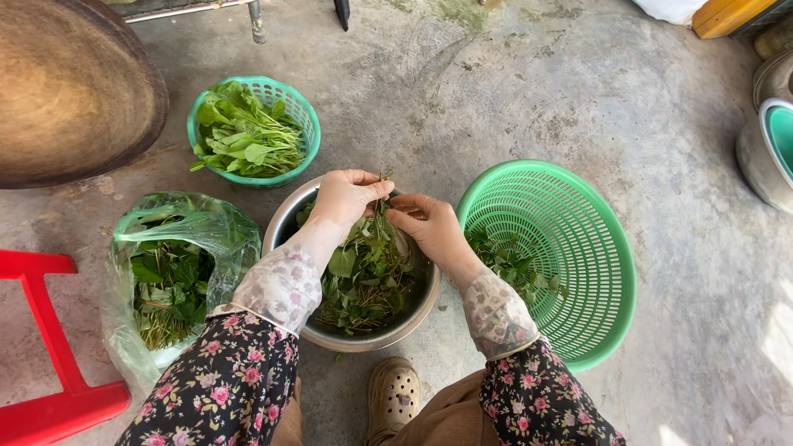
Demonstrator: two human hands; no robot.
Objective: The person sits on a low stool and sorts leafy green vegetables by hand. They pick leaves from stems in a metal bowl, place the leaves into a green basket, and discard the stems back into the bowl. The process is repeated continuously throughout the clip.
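While both hands work above the steel bowl (285,225), the left hand (347,196) and right hand (429,227) each pinch 1 leafy sprig (382,208), fingers clenched on its stems. Plucked leaves could miss the large green basket (607,272) just beside the bowl and land on the floor. Farther off: plastic bag of greens (169,272), small green basket (297,107), stained concrete floor (529,91), red stool (49,347).

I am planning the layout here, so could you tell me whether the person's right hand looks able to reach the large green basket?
Probably yes: the right hand sits beside the large green basket, with nothing between them.
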